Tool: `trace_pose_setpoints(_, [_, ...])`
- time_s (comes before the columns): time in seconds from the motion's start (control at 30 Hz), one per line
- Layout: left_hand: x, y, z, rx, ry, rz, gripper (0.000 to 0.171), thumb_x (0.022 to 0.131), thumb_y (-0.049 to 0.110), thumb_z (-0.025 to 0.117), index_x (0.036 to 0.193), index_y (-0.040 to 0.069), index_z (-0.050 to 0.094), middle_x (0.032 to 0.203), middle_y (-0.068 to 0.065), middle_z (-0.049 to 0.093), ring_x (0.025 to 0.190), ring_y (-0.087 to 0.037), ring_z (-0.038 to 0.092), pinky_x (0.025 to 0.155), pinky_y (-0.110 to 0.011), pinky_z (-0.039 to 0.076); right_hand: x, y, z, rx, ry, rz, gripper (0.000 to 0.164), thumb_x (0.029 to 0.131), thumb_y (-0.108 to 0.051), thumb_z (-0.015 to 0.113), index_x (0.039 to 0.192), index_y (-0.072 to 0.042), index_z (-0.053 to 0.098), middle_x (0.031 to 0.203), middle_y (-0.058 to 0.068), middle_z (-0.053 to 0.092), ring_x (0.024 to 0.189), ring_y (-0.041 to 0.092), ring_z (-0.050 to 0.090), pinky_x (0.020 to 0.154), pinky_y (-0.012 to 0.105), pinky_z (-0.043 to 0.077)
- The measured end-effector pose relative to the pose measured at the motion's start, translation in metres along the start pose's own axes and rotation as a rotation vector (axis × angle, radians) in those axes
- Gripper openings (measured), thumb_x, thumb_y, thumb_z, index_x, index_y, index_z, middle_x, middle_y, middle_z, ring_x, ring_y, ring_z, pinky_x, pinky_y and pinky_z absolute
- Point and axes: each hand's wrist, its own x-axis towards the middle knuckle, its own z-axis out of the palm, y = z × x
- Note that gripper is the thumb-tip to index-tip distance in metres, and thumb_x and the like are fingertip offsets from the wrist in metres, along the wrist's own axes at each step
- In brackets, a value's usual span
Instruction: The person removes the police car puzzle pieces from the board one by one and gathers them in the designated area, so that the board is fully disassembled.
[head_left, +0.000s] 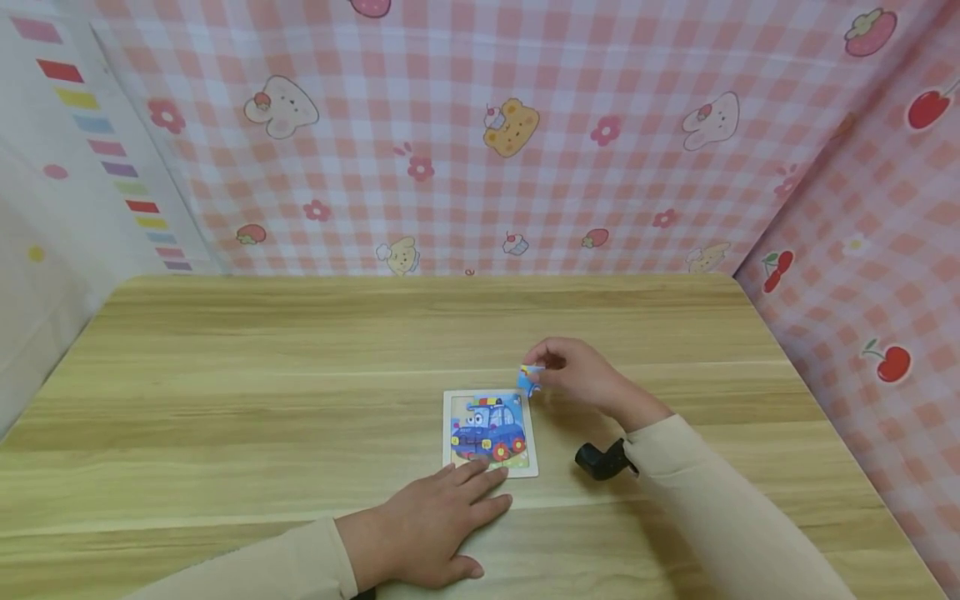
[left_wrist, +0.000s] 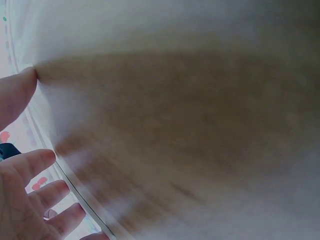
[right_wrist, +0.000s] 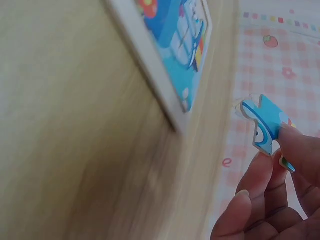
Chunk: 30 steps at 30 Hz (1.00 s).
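A square jigsaw puzzle of a blue cartoon car lies on the table in a pale tray point(head_left: 533, 467). Bare backing shows at its upper left corner. My left hand point(head_left: 427, 521) lies palm down with fingers spread, its fingertips at the tray's lower edge; the left wrist view catches its fingers point(left_wrist: 52, 192) from below. Just above the tray's upper right corner, my right hand point(head_left: 581, 375) pinches a blue jigsaw piece point(right_wrist: 270, 120) between thumb and fingers. An eye and a dark blue curve are printed on the piece, which is held tilted up off the table.
The wood-grain table point(head_left: 262, 358) extends around the tray. A black device point(head_left: 600, 460) sits at the right wrist by the cuff. Pink checked cloth point(head_left: 450, 200) with cartoon prints hangs behind and on the right side; a white cloth hangs on the left.
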Motion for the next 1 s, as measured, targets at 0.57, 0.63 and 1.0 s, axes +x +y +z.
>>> trace_pose_setpoints(0.57, [0.001, 0.001, 0.001, 0.033, 0.003, 0.001, 0.068, 0.088, 0.055, 0.059, 0.144, 0.02, 0.045, 0.152, -0.005, 0.036, 0.14, -0.027, 0.033, 0.107, -0.04, 0.038, -0.007, 0.021, -0.006, -0.031, -0.066, 0.017, 0.01, 0.091, -0.007, 0.063, 0.1, -0.004, 0.065, 0.095, 0.008, 0.06, 0.09, 0.022, 0.055, 0.075, 0.03, 0.046])
trace_pose_setpoints(0.63, [0.001, 0.0, 0.001, 0.024, -0.003, 0.0, 0.068, 0.088, 0.054, 0.059, 0.145, 0.02, 0.044, 0.152, -0.005, 0.036, 0.14, -0.027, 0.032, 0.107, -0.04, 0.038, -0.008, 0.022, -0.007, -0.03, -0.075, -0.004, 0.009, 0.091, -0.008, 0.063, 0.099, -0.004, 0.065, 0.093, 0.007, 0.06, 0.088, 0.021, 0.054, 0.072, 0.029, 0.047])
trace_pose_setpoints(1.0, [0.001, 0.002, 0.001, 0.025, -0.001, -0.012, 0.068, 0.088, 0.055, 0.06, 0.144, 0.021, 0.045, 0.152, -0.004, 0.036, 0.14, -0.026, 0.033, 0.108, -0.039, 0.038, -0.003, 0.034, -0.012, -0.07, -0.094, 0.032, 0.009, 0.091, -0.003, 0.062, 0.099, 0.0, 0.064, 0.091, 0.007, 0.06, 0.084, 0.019, 0.051, 0.072, 0.03, 0.044])
